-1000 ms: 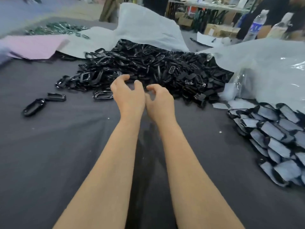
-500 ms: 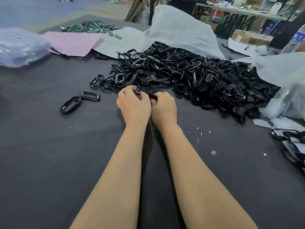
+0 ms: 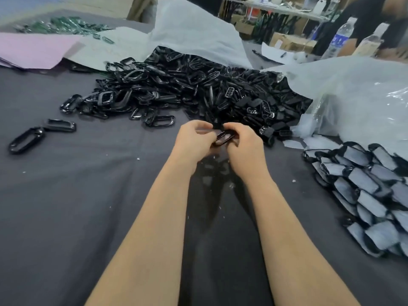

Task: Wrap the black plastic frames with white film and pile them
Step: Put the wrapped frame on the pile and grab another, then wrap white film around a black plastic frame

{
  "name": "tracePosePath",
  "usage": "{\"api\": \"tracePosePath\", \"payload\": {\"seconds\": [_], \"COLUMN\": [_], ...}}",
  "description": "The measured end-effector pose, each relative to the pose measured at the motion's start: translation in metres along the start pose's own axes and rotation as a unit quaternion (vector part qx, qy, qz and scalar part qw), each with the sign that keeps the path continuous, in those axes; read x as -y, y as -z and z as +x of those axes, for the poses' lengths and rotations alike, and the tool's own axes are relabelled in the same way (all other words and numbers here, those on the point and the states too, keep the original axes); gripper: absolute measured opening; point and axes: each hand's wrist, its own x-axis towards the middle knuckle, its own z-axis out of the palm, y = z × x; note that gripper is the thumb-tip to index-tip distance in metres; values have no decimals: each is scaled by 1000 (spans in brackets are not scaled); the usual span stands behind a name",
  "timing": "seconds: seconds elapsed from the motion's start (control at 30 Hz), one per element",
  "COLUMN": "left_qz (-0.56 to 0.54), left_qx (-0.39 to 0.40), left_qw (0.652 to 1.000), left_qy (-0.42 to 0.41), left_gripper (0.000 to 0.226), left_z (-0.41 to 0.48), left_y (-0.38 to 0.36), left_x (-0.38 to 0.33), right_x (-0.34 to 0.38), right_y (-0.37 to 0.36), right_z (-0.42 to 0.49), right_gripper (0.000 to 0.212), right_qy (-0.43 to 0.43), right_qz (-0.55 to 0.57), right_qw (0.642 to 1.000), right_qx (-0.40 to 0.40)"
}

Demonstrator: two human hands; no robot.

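Note:
A black plastic frame (image 3: 224, 138) is held between both hands just above the dark cloth, in front of the big heap of black frames (image 3: 187, 91). My left hand (image 3: 193, 140) grips its left end with curled fingers. My right hand (image 3: 244, 141) grips its right end, thumb over the top. A pile of frames wrapped in white film (image 3: 362, 191) lies at the right. Small white film pieces (image 3: 309, 140) lie beside the heap's right edge.
Two loose black frames (image 3: 44, 133) lie at the left on the dark cloth (image 3: 77, 206). White plastic bags (image 3: 353, 91) rise behind and right of the heap. A pink sheet (image 3: 33, 49) lies at the back left. Water bottles (image 3: 337, 38) stand far right.
Both hands reached into the heap's near edge, closed on a black frame and drew it back toward me. The view has swung right, so the wrapped pile shows again.

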Motion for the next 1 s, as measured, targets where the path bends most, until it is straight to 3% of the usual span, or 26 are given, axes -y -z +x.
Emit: {"api": "tracePosePath", "payload": {"seconds": [0.07, 0.17, 0.27, 0.37, 0.47, 0.6, 0.73, 0.87, 1.0], "left_qz": [-25, -16, 27, 0, 4, -40, -125, -141, -113], "left_qx": [2, -45, -86, -93, -98, -106, -107, -115, -143], "left_qw": [1000, 999, 994, 993, 993, 992, 986, 982, 977], "left_qy": [2, -23, -64, -71, -71, -62, -24, -59, -116], "left_gripper": [22, 21, 21, 21, 23, 11, 15, 21, 21], "left_z": [-6, -11, -11, -9, -8, -8, -7, -10, -12], "left_y": [-8, -12, -10, -9, -9, -10, -10, -13, -12], "left_x": [7, 18, 24, 25, 25, 24, 19, 19, 20], "right_x": [-11, -28, -32, -29, -29, -28, -24, -19, -14], "right_y": [10, 15, 10, 6, 4, 5, 6, 4, 2], "right_z": [-5, -9, -6, -6, -5, -5, -5, -2, -3], "right_gripper": [45, 40, 36, 46, 52, 40, 10, 19, 15], "right_qy": [-45, -97, -89, -98, -97, -109, -124, -163, -168], "right_qz": [31, -33, -157, -225, -231, -94, 87, 295, 381], "right_qw": [997, 991, 984, 967, 966, 987, 976, 933, 906], "right_qx": [-48, -86, -3, 71, 64, -67, -157, -126, -84]}}
